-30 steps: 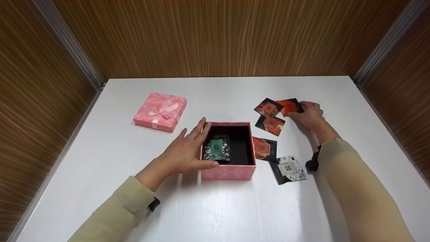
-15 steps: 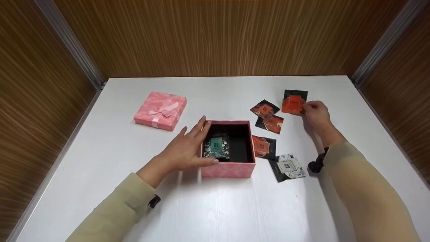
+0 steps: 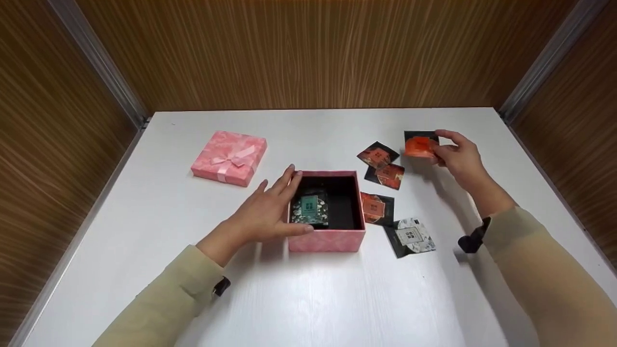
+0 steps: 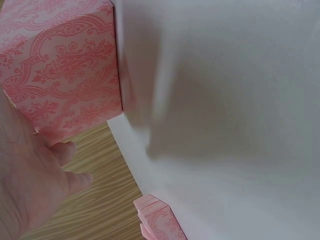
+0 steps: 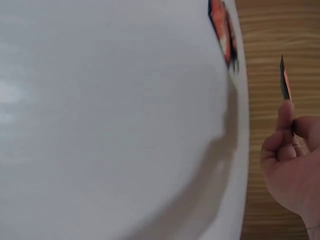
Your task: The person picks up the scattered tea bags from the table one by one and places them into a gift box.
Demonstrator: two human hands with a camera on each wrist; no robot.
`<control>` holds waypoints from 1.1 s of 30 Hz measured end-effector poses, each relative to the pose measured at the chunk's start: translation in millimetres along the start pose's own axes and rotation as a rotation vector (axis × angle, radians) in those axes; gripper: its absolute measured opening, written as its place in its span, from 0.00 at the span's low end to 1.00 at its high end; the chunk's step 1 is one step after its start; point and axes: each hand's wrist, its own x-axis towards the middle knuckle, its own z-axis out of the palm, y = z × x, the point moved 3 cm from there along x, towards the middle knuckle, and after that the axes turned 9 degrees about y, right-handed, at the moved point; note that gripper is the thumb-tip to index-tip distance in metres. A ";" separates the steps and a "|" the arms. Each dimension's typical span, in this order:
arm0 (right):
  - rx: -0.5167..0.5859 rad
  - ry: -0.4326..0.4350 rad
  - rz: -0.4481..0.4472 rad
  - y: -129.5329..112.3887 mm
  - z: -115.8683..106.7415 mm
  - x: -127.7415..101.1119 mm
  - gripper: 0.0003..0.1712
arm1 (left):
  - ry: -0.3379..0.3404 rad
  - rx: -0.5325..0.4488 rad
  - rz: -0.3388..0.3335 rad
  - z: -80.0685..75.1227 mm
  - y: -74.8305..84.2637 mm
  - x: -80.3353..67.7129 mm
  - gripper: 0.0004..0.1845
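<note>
My right hand (image 3: 463,161) pinches a black-and-orange square sachet (image 3: 418,145) between thumb and fingers, held by its right side above the table. In the right wrist view this sachet (image 5: 285,80) shows edge-on. My left hand (image 3: 262,214) rests along the left side of an uncovered pink box (image 3: 328,241), fingers extended by its far left corner and thumb over the front rim. Inside the box, at the left, lies a dark sachet with a green label (image 3: 308,210). In the left wrist view the hand (image 4: 30,175) lies against the patterned box wall (image 4: 70,70).
Two overlapping orange-and-black sachets (image 3: 378,155) lie right of the box. Another orange-and-black sachet (image 3: 375,208) lies against its right wall, touching a white-and-black sachet (image 3: 413,236). The pink lid with a bow (image 3: 229,156) sits back left. Wood-grain panels (image 3: 318,53) enclose the table.
My right hand has pulled the orange sachet away from the other two and raised it off the table. My left hand stays at the box.
</note>
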 end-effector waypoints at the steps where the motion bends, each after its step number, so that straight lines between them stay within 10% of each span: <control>1: 0.028 -0.021 -0.015 -5.3 2.0 -2.9 0.30 | 0.000 -0.001 0.001 0.1 0.1 0.1 0.67; 7: 0.099 -0.131 -0.108 -36.3 18.4 -25.5 0.28 | 0.003 0.000 0.009 1.1 1.8 -0.2 0.67; 33: -0.269 -0.429 -0.482 -111.9 108.6 -134.1 0.25 | 0.010 -0.024 0.008 -1.1 0.7 0.4 0.67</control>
